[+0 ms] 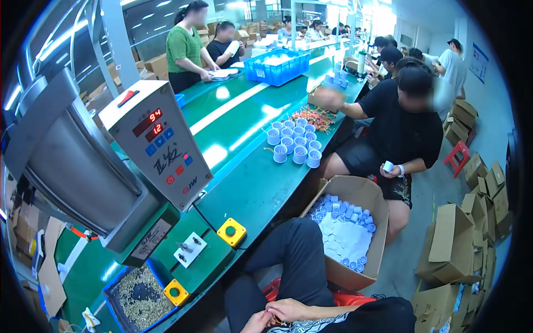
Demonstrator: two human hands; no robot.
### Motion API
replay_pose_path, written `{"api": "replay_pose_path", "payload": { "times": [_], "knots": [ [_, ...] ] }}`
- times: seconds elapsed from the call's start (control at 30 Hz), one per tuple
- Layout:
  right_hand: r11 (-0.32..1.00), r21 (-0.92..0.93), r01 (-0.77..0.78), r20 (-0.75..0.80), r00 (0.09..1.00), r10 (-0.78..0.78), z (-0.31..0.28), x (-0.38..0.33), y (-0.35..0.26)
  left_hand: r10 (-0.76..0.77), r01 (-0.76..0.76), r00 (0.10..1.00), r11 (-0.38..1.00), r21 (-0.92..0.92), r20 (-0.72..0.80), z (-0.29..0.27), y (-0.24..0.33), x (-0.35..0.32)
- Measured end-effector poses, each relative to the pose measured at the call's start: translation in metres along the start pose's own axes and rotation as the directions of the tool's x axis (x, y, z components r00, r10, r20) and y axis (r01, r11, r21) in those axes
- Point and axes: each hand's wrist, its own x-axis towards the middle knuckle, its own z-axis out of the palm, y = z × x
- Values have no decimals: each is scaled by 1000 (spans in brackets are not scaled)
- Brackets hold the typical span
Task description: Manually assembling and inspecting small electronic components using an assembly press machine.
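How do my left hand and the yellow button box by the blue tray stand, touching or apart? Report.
Apart. The head view shows a wide gap between your left hand and the yellow button box.

Shows as a small slender piece (281, 322), mostly covered from sight, with thin yellowish and dark bits visible just below the right hand (290, 308). Sits pinched between that hand and the left hand (256, 323), low in the view, near the bottom centre. Is too hidden to reveal full shape or tilt.
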Motion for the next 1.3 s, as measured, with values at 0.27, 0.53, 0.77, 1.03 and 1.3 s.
{"api": "replay_pose_path", "payload": {
  "times": [0.27,0.53,0.77,1.03,1.3],
  "knots": [
    [994,17,-110,21,994,110,2,-5,-1,-33,12,997,961,276,73,-2,-5,16],
    [995,-97,-30,-35,999,26,11,-11,4,17,-33,995,986,161,98,2,-24,19],
    [963,-139,-231,-40,973,227,6,-7,-7,-23,22,1000,945,327,1,8,-6,18],
    [953,-192,-235,-106,970,218,1,-11,-13,-27,47,998,902,429,-52,14,28,11],
    [815,268,-514,233,855,462,-1,6,32,68,-23,994,894,448,-84,27,64,-4]
  ]
}}
